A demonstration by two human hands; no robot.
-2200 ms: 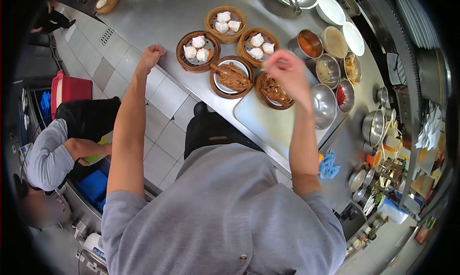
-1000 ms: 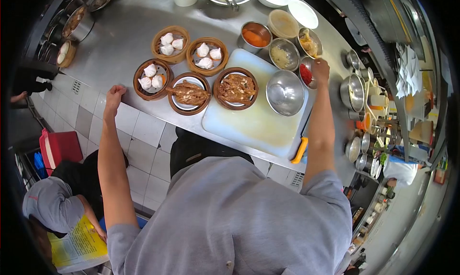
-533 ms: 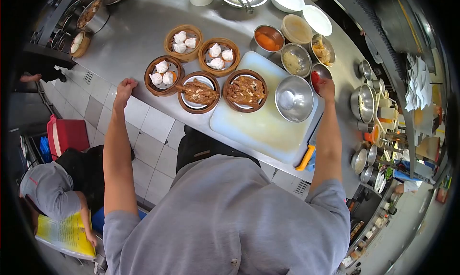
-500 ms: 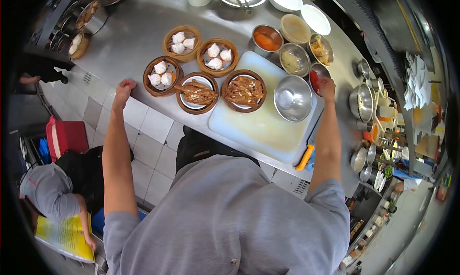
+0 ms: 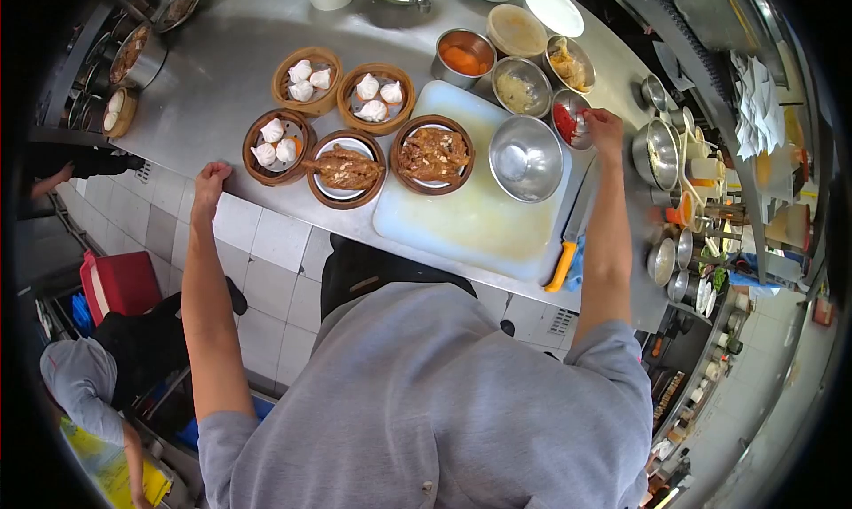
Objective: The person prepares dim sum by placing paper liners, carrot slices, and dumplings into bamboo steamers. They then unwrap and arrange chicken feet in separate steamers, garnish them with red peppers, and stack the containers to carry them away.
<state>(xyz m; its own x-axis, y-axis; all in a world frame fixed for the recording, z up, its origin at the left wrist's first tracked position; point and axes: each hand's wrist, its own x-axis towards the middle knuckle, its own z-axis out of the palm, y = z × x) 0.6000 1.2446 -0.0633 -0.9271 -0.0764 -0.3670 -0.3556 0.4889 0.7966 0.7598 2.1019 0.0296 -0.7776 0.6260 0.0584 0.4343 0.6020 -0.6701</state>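
At the far right of the counter, my right hand (image 5: 605, 129) has its fingers pinched together over the rim of a small metal bowl (image 5: 579, 129) of chopped red chili (image 5: 564, 121). What lies between the fingertips is too small to tell. My left hand (image 5: 211, 180) is curled closed at the counter's front left edge, its fingertips partly hidden. Two bamboo steamers hold plates of brown sauced food (image 5: 348, 169) (image 5: 433, 154). Behind and left of them, several steamers carry white dumplings (image 5: 277, 142). An empty metal mixing bowl (image 5: 525, 159) sits on the white cutting board (image 5: 461, 229).
A knife with a yellow handle (image 5: 560, 267) lies along the board's right side. Metal bowls of orange sauce (image 5: 466, 60), minced pale stuff (image 5: 521, 90) and yellowish pieces (image 5: 568, 65) stand behind. A co-worker (image 5: 84, 380) is low at the left, beside a red bin (image 5: 124, 283).
My right hand has drawn back from over the chili toward the bowl's right rim, uncovering more red. The view has shifted, so the counter things sit further left.
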